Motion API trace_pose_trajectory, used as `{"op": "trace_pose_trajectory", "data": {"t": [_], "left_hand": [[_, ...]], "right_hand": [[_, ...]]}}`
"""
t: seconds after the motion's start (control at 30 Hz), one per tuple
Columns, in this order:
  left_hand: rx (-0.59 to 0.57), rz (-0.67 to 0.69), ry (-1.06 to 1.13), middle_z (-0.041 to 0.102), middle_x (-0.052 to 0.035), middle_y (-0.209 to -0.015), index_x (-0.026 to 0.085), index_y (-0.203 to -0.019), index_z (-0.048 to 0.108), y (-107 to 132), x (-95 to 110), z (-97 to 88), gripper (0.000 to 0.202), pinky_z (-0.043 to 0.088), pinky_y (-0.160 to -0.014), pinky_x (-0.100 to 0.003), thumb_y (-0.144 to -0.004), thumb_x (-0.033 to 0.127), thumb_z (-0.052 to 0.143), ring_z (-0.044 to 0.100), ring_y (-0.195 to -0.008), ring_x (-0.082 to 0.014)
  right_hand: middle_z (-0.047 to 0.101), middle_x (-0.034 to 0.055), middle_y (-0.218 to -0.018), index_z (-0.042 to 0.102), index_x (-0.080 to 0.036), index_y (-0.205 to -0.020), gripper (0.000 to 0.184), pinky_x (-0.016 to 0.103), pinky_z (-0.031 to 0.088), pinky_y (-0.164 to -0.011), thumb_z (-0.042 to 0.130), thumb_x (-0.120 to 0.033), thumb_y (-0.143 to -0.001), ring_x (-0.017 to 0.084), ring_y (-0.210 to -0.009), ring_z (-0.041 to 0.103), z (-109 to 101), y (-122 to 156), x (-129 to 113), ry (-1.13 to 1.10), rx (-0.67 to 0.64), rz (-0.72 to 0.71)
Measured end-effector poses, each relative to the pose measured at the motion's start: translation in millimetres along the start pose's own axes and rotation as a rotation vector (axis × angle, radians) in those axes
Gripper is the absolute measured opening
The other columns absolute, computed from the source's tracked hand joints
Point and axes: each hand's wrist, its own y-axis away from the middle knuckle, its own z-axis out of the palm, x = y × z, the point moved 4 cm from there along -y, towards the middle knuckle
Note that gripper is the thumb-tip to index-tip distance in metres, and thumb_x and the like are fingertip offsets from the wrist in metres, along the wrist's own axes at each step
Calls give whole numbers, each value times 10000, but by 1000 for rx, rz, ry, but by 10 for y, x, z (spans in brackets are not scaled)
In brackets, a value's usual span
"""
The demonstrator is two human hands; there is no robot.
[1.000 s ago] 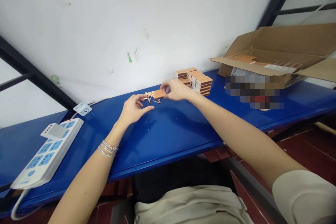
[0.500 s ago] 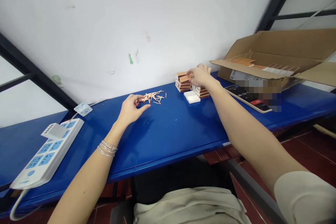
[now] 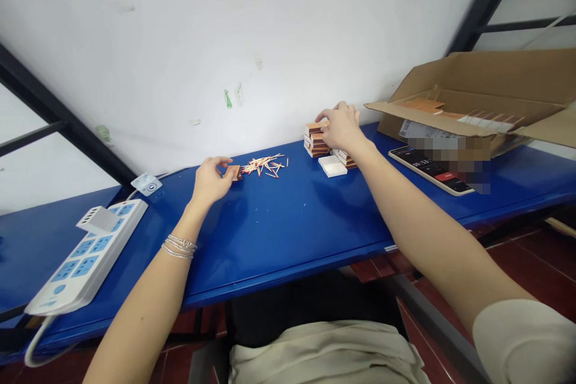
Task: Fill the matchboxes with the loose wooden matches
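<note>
My left hand (image 3: pixel 211 181) has its thumb and fingers closed on a small orange-brown matchbox (image 3: pixel 234 173) on the blue table. Right beside that box lies a loose pile of red-tipped matches (image 3: pixel 263 165). My right hand (image 3: pixel 342 127) reaches to the stacked matchboxes (image 3: pixel 317 139) by the wall, fingertips on a box at the top. Part of a second stack (image 3: pixel 345 158) shows beneath the right hand, the rest covered by it. In front of the stacks sits a white matchbox tray (image 3: pixel 333 166).
An opened cardboard box (image 3: pixel 477 78) holding more orange boxes stands at the right. A phone (image 3: pixel 429 171) with a running timer lies before it. On the left are a white power strip (image 3: pixel 90 255) and a small pale card-like device (image 3: pixel 146 184). The table's front edge (image 3: pixel 288 270) is near my lap.
My left hand has shifted slightly left, and the matchbox by its thumb now shows. My right hand stays at the stacks, where the top boxes sit straighter.
</note>
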Motion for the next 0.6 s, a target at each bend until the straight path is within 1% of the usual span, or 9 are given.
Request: {"op": "trace_pose_trajectory", "data": {"t": [0.07, 0.13, 0.2, 0.27, 0.3, 0.37, 0.47, 0.53, 0.6], "left_hand": [[23, -43, -15, 667, -56, -970, 188, -1028, 698, -26, -90, -4, 309, 474, -772, -332, -737, 226, 603, 568, -713, -169], [38, -77, -13, 653, -70, -1009, 187, -1054, 692, -46, -179, 8, 347, 479, -807, -341, -720, 211, 603, 584, -767, -184], [36, -97, -5, 629, -90, -1066, 195, -1088, 680, -55, -251, 38, 378, 473, -862, -358, -717, 245, 625, 596, -873, -211], [-6, -107, 2, 605, -110, -1131, 208, -1133, 659, -55, -301, 96, 439, 455, -917, -381, -709, 320, 669, 581, -1001, -245], [-39, -110, 4, 597, -117, -1157, 212, -1157, 645, -53, -319, 135, 487, 447, -934, -391, -697, 365, 694, 566, -1052, -260], [-107, -116, -1, 595, -128, -1182, 203, -1191, 617, -46, -345, 220, 575, 439, -946, -402, -670, 419, 728, 549, -1103, -279], [-149, -127, 10, 618, -131, -1141, 175, -1189, 592, -45, -376, 321, 556, 463, -897, -385, -693, 398, 707, 581, -1050, -268], [-155, -128, 32, 641, -116, -1092, 176, -1181, 579, -53, -390, 360, 506, 479, -862, -371, -717, 356, 676, 604, -1000, -253], [-153, -134, 43, 658, -105, -1045, 180, -1173, 573, -63, -405, 374, 481, 489, -832, -358, -718, 309, 659, 623, -947, -239]], "right_hand": [[502, 146, -1117, 672, -193, -1033, 265, 525, 334, -940, 538, -126, -814, 334, -1080, 442, 15, 99, -219, -8, 21, -52], [515, 149, -1130, 663, -194, -1065, 295, 521, 340, -944, 513, -113, -825, 331, -1084, 459, 111, 221, -456, -35, -12, -134], [545, 154, -1132, 655, -189, -1106, 325, 497, 353, -956, 508, -106, -828, 323, -1091, 482, 272, 345, -661, -83, -103, -228], [572, 156, -1136, 642, -169, -1147, 338, 451, 382, -949, 514, -124, -837, 308, -1095, 509, 467, 445, -788, -146, -247, -292], [572, 155, -1163, 623, -161, -1186, 363, 425, 394, -945, 519, -135, -839, 301, -1106, 515, 556, 478, -816, -170, -308, -310], [569, 162, -1209, 591, -132, -1236, 402, 383, 414, -936, 520, -137, -841, 278, -1094, 539, 696, 497, -794, -200, -372, -277], [589, 170, -1190, 598, -95, -1219, 407, 340, 430, -912, 509, -91, -823, 259, -1057, 570, 792, 456, -695, -203, -348, -219], [597, 158, -1191, 622, -109, -1189, 385, 330, 425, -924, 512, -85, -820, 251, -1056, 575, 815, 437, -666, -200, -345, -241], [598, 152, -1204, 648, -130, -1154, 339, 344, 417, -944, 523, -123, -839, 258, -1073, 567, 829, 437, -671, -187, -366, -262]]}}
